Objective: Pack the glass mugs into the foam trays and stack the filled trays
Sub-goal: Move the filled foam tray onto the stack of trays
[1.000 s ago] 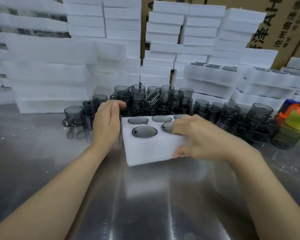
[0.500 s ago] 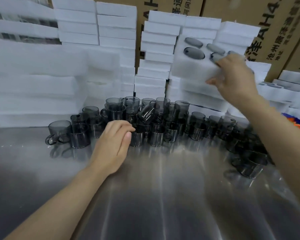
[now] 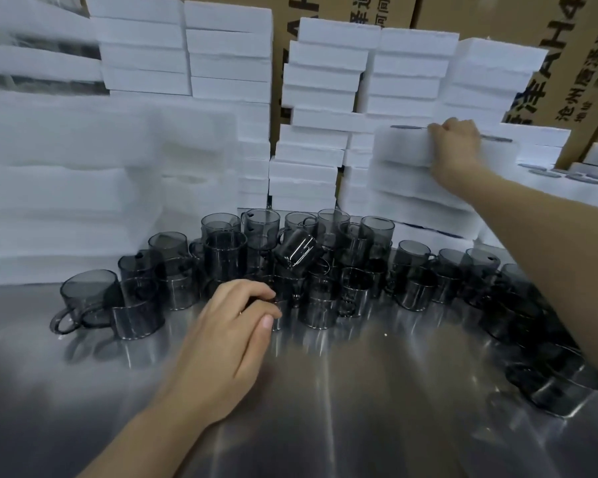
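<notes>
Tray point(image 3: 401, 146) now on stack point(image 3: 404, 191), right grip point(image 3: 456, 146) around its edge

Shiny steel table point(image 3: 359, 408); brown printed cardboard boxes point(image 3: 587, 60) stacked behind.

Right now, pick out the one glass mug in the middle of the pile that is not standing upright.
The tilted mug perched on top of the others at the cluster's centre, behind the left hand; its neighbours stand upright.
</notes>
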Available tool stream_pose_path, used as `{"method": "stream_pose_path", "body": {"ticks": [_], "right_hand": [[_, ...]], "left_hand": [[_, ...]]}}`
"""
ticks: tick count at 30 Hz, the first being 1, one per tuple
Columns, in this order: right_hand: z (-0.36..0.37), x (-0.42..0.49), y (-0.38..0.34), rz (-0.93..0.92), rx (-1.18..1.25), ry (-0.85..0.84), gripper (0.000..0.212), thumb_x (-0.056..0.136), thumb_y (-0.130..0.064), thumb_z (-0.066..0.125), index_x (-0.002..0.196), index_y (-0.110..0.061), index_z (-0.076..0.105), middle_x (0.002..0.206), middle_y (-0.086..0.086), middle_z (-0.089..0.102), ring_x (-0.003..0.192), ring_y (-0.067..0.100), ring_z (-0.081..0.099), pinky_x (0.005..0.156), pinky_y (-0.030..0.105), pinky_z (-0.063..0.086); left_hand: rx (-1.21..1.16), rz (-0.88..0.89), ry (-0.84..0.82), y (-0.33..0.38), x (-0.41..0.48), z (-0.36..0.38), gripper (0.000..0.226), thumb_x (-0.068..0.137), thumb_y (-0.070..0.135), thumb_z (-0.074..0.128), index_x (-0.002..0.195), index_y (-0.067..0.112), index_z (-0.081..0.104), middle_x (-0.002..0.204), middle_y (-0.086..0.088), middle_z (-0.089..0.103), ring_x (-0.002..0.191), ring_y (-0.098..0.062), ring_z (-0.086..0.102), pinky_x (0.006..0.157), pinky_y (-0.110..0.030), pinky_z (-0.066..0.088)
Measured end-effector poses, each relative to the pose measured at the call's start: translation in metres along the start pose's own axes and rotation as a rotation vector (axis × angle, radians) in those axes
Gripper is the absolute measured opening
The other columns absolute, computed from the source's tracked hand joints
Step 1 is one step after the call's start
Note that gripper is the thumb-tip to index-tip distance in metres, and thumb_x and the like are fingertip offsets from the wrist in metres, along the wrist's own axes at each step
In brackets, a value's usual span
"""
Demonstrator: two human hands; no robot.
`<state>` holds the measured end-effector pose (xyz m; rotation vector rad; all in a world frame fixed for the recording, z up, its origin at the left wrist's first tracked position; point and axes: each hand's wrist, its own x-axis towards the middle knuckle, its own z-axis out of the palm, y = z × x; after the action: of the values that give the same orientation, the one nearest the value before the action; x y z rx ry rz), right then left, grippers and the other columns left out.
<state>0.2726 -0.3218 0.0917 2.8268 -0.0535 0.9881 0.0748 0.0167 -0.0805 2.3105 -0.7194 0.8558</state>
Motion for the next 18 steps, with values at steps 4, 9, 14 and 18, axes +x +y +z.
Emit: {"method": "stream_pose_path", "body": {"ticks": [4, 9, 14, 18], "right_hand": [[0.004, -0.004, 0.001, -0.015, 0.031, 0.034, 0.060, 0.077, 0.015, 0.050, 0.135, 0.005, 0.042, 0.124, 0.030, 0.044, 0.117, 0.044, 0.040, 0.117, 0.046, 0.004], [-0.004, -0.003, -0.030, 0.139, -0.065, -0.035, 0.053, 0.079, 0.008, 0.055, 0.130, 0.009, 0.041, 0.131, 0.029, 0.039, 0.124, 0.043, 0.037, 0.118, 0.049, 0.003], [-0.024, -0.017, -0.123, -0.155, 0.209, 0.158, 0.065, 0.082, 0.006, 0.049, 0.144, -0.001, 0.032, 0.144, 0.020, 0.032, 0.133, 0.036, 0.030, 0.116, 0.046, 0.016], [-0.057, -0.030, -0.235, -0.496, 0.629, 0.104, 0.059, 0.093, -0.010, 0.044, 0.149, -0.013, 0.025, 0.148, 0.008, 0.029, 0.120, 0.027, 0.047, 0.088, 0.038, 0.047]], "left_hand": [[-0.015, -0.010, 0.005, -0.001, 0.000, 0.001, 0.039, 0.097, 0.029, 0.032, 0.095, 0.015, 0.068, 0.112, 0.009, 0.056, 0.113, -0.007, 0.044, 0.093, -0.021, 0.034], [0.000, -0.033, -0.016, -0.002, 0.000, 0.002, 0.037, 0.096, 0.029, 0.033, 0.091, 0.017, 0.067, 0.112, 0.010, 0.055, 0.113, -0.007, 0.044, 0.091, -0.026, 0.039], [-0.014, -0.064, -0.050, -0.003, 0.000, 0.002, 0.039, 0.096, 0.031, 0.031, 0.090, 0.014, 0.065, 0.114, 0.008, 0.054, 0.116, -0.010, 0.044, 0.091, -0.038, 0.044], [-0.002, -0.064, -0.070, -0.001, 0.000, 0.002, 0.041, 0.095, 0.030, 0.031, 0.089, 0.013, 0.067, 0.113, 0.006, 0.055, 0.115, -0.010, 0.043, 0.093, -0.036, 0.042]]}}
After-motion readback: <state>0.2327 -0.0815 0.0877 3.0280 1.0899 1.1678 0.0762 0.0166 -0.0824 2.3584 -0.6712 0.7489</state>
